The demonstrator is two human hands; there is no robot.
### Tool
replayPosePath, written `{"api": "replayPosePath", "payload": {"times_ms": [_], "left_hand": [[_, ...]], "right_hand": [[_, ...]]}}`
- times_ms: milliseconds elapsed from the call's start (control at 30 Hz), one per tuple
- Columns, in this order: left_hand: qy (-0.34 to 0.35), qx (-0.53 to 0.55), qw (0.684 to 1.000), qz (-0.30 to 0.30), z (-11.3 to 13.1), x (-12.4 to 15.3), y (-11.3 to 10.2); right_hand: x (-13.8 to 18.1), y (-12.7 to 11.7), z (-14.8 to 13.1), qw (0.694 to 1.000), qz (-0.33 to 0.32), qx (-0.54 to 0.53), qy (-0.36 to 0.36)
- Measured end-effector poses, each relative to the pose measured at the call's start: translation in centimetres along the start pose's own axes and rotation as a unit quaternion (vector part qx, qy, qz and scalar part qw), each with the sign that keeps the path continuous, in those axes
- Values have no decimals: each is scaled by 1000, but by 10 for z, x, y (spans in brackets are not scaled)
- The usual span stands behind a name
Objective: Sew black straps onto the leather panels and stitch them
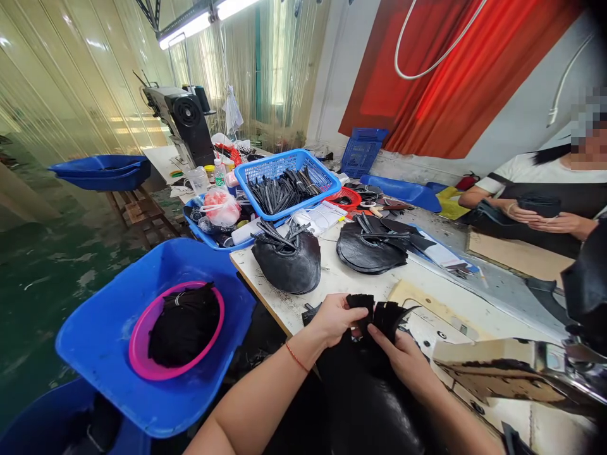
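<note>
Forearms [260, 398], 2 hands [334, 319] [405, 357] holding black pieces [389, 316], blurred green bottle label [219, 181]

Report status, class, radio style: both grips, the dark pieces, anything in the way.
Left grip: closed on dark pieces. Right grip: closed on dark bundle. Nearby sewing machine to the right, apparently not blocking.

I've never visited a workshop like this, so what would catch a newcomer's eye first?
Likely the vivid red curtain, hanging against the white wall at the upper right. Next, the bright pink basin of dark pieces, sitting inside a large blue tub at the left. Then, at lower centre, the left hand and right hand, each holding black pieces.
</note>
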State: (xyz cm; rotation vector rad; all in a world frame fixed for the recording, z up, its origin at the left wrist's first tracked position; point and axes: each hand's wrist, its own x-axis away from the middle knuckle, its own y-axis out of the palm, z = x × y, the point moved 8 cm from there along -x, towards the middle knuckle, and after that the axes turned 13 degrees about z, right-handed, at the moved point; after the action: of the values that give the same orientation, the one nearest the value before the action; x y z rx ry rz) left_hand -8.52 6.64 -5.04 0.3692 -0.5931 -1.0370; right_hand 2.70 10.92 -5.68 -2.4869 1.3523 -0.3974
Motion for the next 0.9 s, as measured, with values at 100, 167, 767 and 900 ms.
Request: {"api": "replayPosePath", "payload": {"times_ms": [100,167,767,900], "left_hand": [[2,-2,1000,9,-2,0,0],[4,-6,1000,11,-2,1,0],[58,-39,994,89,-1,3,18],[62,-27,992,106,-2,2,14]], "right_hand": [[1,0,-1,1000,1,-11,5],[3,0,-2,1000,1,-20,10],[1,-9,2,999,31,-20,-6],[2,-9,-3,999,29,-2,-17]]}}
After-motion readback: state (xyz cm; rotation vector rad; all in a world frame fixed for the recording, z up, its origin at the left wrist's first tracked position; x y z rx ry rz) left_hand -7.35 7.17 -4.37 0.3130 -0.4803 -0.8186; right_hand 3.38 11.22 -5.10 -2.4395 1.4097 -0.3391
